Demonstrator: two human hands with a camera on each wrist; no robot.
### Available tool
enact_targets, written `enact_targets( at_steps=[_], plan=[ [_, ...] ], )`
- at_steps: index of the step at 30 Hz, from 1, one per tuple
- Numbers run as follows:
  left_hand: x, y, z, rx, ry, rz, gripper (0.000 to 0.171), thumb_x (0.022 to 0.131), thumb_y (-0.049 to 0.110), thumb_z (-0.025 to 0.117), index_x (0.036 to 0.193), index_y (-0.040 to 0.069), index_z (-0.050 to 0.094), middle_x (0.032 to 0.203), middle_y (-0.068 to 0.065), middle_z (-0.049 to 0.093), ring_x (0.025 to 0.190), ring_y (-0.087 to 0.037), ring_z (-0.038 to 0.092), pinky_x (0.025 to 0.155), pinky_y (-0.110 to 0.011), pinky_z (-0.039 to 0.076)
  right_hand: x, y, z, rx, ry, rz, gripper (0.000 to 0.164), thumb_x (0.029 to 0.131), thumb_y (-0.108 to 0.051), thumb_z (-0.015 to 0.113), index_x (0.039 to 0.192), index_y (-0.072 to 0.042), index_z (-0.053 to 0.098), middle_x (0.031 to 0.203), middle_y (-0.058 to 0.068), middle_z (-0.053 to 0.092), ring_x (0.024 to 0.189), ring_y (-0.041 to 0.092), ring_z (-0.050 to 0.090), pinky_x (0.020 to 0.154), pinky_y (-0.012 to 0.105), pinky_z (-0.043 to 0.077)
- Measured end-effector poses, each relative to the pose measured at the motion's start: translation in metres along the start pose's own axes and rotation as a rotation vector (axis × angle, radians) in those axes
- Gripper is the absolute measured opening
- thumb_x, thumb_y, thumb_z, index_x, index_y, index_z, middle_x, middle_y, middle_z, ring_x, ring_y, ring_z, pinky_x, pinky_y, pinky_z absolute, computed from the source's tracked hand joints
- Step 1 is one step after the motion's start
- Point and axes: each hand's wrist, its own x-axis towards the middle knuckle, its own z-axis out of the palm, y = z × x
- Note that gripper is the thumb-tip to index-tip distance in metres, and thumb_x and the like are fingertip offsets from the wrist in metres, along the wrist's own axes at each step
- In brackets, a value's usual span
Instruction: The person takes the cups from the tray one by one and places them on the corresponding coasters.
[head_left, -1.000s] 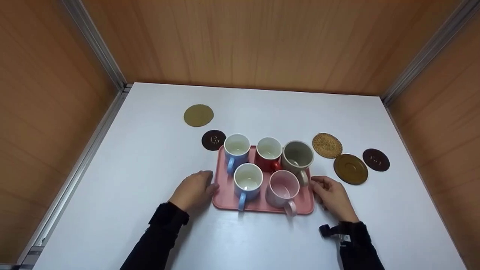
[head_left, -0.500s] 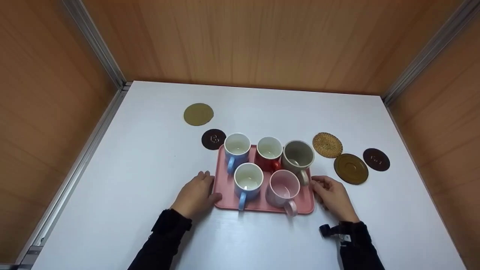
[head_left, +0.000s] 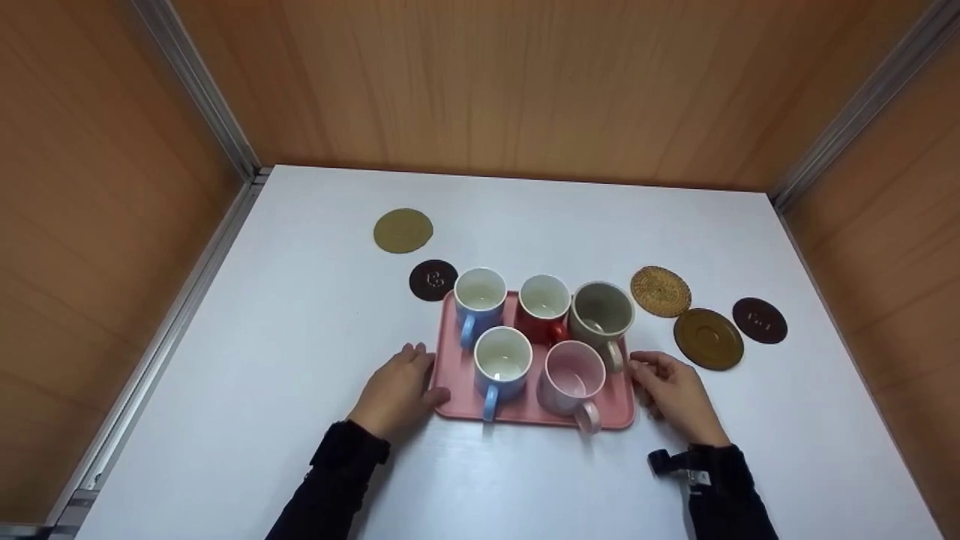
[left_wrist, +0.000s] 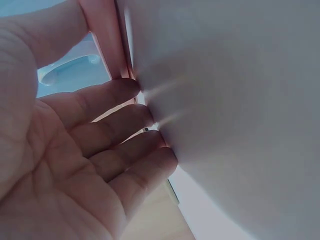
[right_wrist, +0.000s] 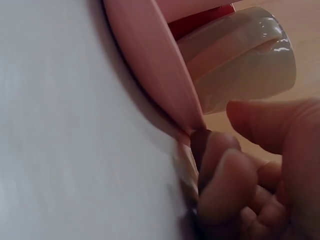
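A pink rectangular tray (head_left: pixel 459 397) carries several mugs: a blue mug (head_left: pixel 480 296) at its back left, another blue mug (head_left: pixel 501 382) in front of that, a red mug (head_left: pixel 536 326), a grey-green mug (head_left: pixel 600 322) at the back right and a pink mug (head_left: pixel 566 394) at the front right. My left hand (head_left: pixel 394 394) grips the tray's left side, thumb over the rim and fingertips along the edge, as the left wrist view shows. Opposite, my right hand (head_left: pixel 675 394) holds the right edge with curled fingers (right_wrist: pixel 227 187) at its underside; its thumb (right_wrist: pixel 265 122) stands off the rim.
Behind the tray's left corner lie an olive round coaster (head_left: pixel 403 230) and a dark brown coaster (head_left: pixel 433 280). To the right are a woven coaster (head_left: pixel 660 291), a brown saucer-like disc (head_left: pixel 708 339) and another dark coaster (head_left: pixel 760 320). Wooden panels (head_left: pixel 517 90) border the white table (head_left: pixel 300 300).
My left hand has shifted slightly, its fingers extending along the tray's side and its thumb coming over the rim. The whole head view has drifted a little; tray and mugs keep their arrangement.
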Motion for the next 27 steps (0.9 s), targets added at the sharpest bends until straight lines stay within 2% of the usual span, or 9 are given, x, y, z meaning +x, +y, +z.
enact_targets(
  at_steps=[3,7,10,12,14,16,19,23,27],
  plan=[
    [0.001,0.001,0.001,0.000,-0.002,0.006,0.067,0.096,0.037,0.079,0.146,-0.004,0.061,0.154,-0.033,0.054,0.151,-0.047,0.048,0.125,-0.058,0.040,-0.003,-0.007,-0.006,0.000,0.024,-0.017,0.054,0.104,-0.046,0.069,0.140,-0.007,0.066,0.096,0.009,0.069,0.072,0.015,0.063,0.058,0.027,0.056],
    [0.001,0.000,0.001,0.008,0.001,0.002,0.068,0.095,0.037,0.080,0.146,-0.004,0.061,0.154,-0.033,0.055,0.150,-0.047,0.049,0.124,-0.058,0.041,-0.002,-0.014,-0.012,-0.035,0.089,-0.100,0.052,0.104,-0.042,0.069,0.138,-0.003,0.067,0.104,0.015,0.074,0.079,0.012,0.067,0.065,0.025,0.058],
    [0.001,0.000,0.001,0.020,-0.004,-0.005,0.067,0.095,0.038,0.080,0.145,-0.003,0.062,0.154,-0.033,0.055,0.150,-0.047,0.049,0.124,-0.058,0.042,0.002,-0.016,-0.016,-0.151,0.152,-0.174,0.046,0.105,-0.038,0.069,0.135,-0.002,0.069,0.108,0.016,0.077,0.088,0.009,0.069,0.074,0.019,0.055],
    [0.000,-0.001,0.002,0.025,-0.012,-0.010,0.067,0.096,0.038,0.080,0.146,-0.003,0.061,0.155,-0.033,0.054,0.150,-0.046,0.049,0.124,-0.058,0.042,0.005,-0.017,-0.018,-0.244,0.195,-0.215,0.043,0.105,-0.034,0.069,0.133,-0.001,0.071,0.110,0.015,0.077,0.095,0.012,0.069,0.081,0.020,0.053],
    [0.000,-0.001,0.002,0.019,-0.013,-0.018,0.067,0.096,0.038,0.079,0.146,-0.003,0.061,0.156,-0.033,0.053,0.151,-0.046,0.048,0.124,-0.058,0.041,0.010,-0.018,-0.020,-0.327,0.221,-0.249,0.042,0.105,-0.031,0.069,0.132,0.001,0.070,0.113,0.018,0.077,0.102,0.022,0.071,0.090,0.028,0.055],
    [-0.001,-0.001,0.003,0.006,-0.014,-0.028,0.068,0.096,0.038,0.079,0.147,-0.003,0.060,0.157,-0.033,0.052,0.152,-0.046,0.046,0.125,-0.057,0.040,0.015,-0.019,-0.023,-0.389,0.230,-0.272,0.043,0.105,-0.028,0.069,0.134,0.004,0.068,0.118,0.023,0.075,0.110,0.034,0.070,0.099,0.042,0.056],
    [-0.001,0.000,0.003,-0.006,-0.014,-0.033,0.068,0.097,0.037,0.079,0.147,-0.004,0.059,0.157,-0.033,0.051,0.153,-0.047,0.045,0.125,-0.058,0.040,0.022,-0.021,-0.026,-0.499,0.214,-0.285,0.050,0.104,-0.028,0.069,0.138,0.008,0.063,0.129,0.033,0.069,0.124,0.049,0.064,0.109,0.061,0.049],
    [-0.001,0.001,0.004,-0.016,-0.022,-0.042,0.068,0.097,0.037,0.078,0.149,-0.004,0.058,0.158,-0.033,0.050,0.153,-0.047,0.044,0.125,-0.058,0.039,0.032,-0.025,-0.028,-0.649,0.183,-0.278,0.061,0.102,-0.031,0.070,0.142,0.013,0.058,0.140,0.041,0.059,0.134,0.059,0.052,0.116,0.070,0.039],
    [-0.001,0.001,0.002,-0.012,-0.016,-0.046,0.068,0.097,0.036,0.078,0.149,-0.004,0.059,0.159,-0.033,0.050,0.153,-0.047,0.044,0.125,-0.058,0.040,0.042,-0.028,-0.029,-0.708,0.175,-0.270,0.064,0.101,-0.035,0.071,0.138,0.015,0.058,0.140,0.044,0.056,0.135,0.063,0.048,0.115,0.072,0.038]
  ],
)
